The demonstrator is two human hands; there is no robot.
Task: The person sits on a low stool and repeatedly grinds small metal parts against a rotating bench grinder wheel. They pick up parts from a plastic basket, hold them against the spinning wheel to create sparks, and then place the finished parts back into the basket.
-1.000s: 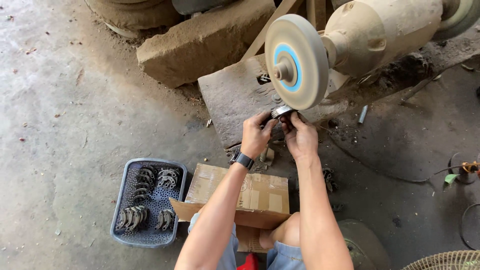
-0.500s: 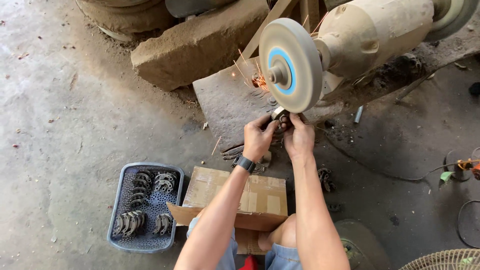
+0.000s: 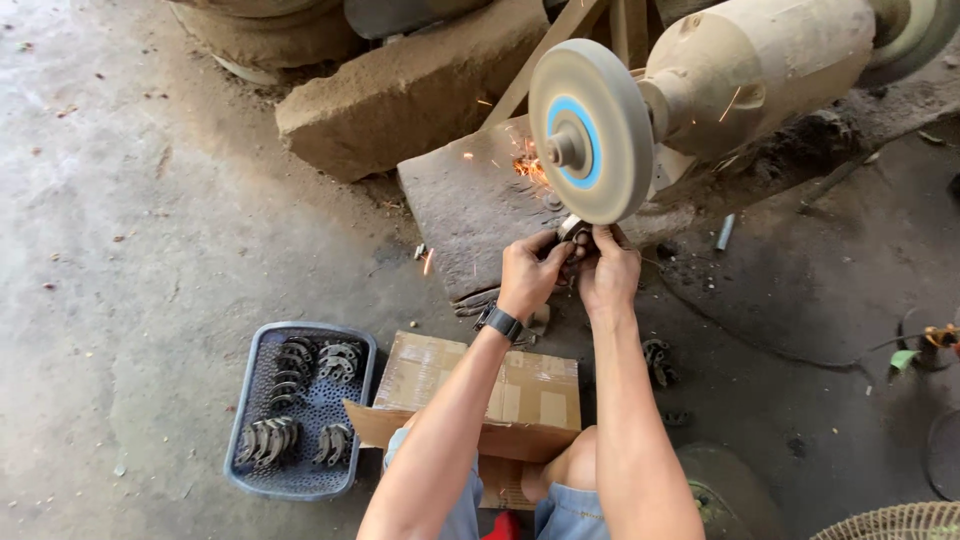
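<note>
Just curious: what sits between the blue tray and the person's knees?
A cardboard box, flaps open, lies between the tray and the knees, seen in the head view.

Head-worn view, steeply down, near

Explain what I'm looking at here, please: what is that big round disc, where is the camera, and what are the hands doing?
The camera sits on the person's head and looks down along both arms. The big round disc is a grinding wheel with a blue centre, mounted on a dusty motor. The left hand and right hand together press a small metal part against the wheel's lower edge; orange sparks fly off to the left onto a flat stone slab. The left wrist carries a black watch. On the concrete floor lie a blue perforated tray with rows of curved metal pieces and a cardboard box near the person's knees.
</note>
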